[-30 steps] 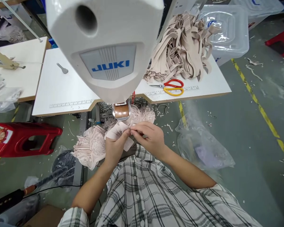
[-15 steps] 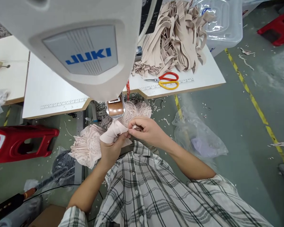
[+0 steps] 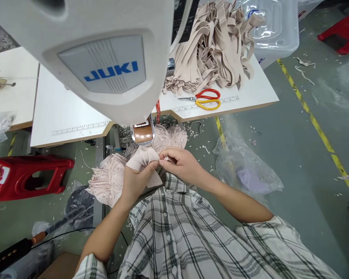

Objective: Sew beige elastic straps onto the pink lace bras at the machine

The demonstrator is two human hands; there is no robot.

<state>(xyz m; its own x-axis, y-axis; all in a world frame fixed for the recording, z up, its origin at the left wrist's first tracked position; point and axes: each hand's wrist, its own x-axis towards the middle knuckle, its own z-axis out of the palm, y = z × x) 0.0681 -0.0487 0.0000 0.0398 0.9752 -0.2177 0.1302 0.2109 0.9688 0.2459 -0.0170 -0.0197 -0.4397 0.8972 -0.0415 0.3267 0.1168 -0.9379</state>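
Observation:
My left hand (image 3: 138,182) and my right hand (image 3: 180,164) meet just below the head of a white JUKI sewing machine (image 3: 101,66). Both pinch a pale pink elastic strip (image 3: 144,157), folded over the left fingers. Under the hands lies a pink lace garment (image 3: 110,178), bunched and spilling to the left and behind, beside the machine's brown-capped end (image 3: 143,133). The fingertips of the two hands touch at the strip's edge.
A heap of beige elastic strips (image 3: 215,46) lies on the white table (image 3: 244,97), with red and yellow scissors (image 3: 205,100) in front. A red plastic stool (image 3: 26,176) stands at left. A clear plastic bag (image 3: 247,170) lies on the floor at right; clear bins (image 3: 276,27) stand behind.
The view has shifted closer under the machine head. Both hands stay pinched on the strip, drawn slightly in toward my body, with the right fingers working along its edge.

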